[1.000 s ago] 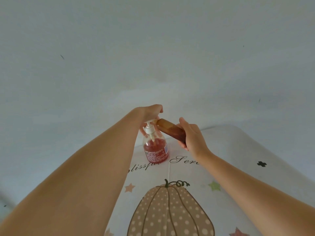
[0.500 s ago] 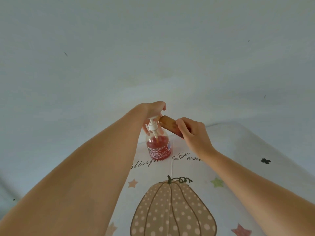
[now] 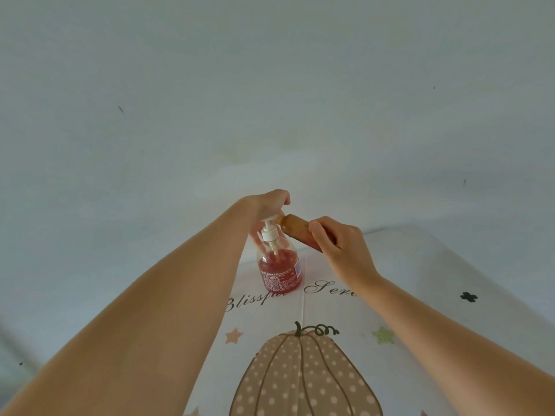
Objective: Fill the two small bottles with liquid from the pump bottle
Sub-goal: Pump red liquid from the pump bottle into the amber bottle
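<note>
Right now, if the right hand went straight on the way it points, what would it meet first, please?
Most likely the white spout of the pump bottle: the right hand aims its small brown bottle up-left, mouth at that spout, with the left hand over the pump beyond. Depth is unclear.

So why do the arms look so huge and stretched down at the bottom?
Head view: the wide-angle lens swells the forearms near the frame's edge; light is soft and even, no glare or hard shadows; the clear pump bottle of red liquid and the small amber bottle in the right hand look fairly sharp.
</note>
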{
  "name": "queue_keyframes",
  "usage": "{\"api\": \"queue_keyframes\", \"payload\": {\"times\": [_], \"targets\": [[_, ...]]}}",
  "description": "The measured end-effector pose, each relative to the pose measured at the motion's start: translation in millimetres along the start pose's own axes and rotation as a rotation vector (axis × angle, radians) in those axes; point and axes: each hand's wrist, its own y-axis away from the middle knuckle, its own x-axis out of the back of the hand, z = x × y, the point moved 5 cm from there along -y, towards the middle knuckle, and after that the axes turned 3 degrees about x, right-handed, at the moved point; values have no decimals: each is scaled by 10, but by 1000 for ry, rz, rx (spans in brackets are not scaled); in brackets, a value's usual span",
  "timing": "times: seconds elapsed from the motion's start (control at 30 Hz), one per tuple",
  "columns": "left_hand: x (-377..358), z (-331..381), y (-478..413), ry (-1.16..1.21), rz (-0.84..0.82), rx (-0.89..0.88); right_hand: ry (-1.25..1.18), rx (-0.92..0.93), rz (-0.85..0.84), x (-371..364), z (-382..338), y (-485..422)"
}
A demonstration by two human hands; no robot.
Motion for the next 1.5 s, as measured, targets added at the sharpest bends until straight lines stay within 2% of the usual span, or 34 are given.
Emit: {"api": "queue_keyframes", "payload": {"times": [0.2,0.47,0.83,1.0,1.1,1.2,1.3,1.5], "targets": [[-47,-67,-23,-29,113,-24,-37,31,13,3,-25,-2],[14,-7,67,-63,96,-22,-3,156,-156,16,-72,23],[-33,-73,30,-21,168,-30,57,119,-142,21,-53,13],[-29,-84,5,-5,159,-17,60,130,-132,22,-74,15],[-23,-15,71,-72,169,-2,84,159,-122,23,-82,6],[-18,16,139,-139,97,88,94,188,-109,26,-83,0],[-42,-17,143,-106,22,137,99,187,-113,35,-102,7],[-56,-75,77,-22,83,99,95,151,-119,20,-72,12]]}}
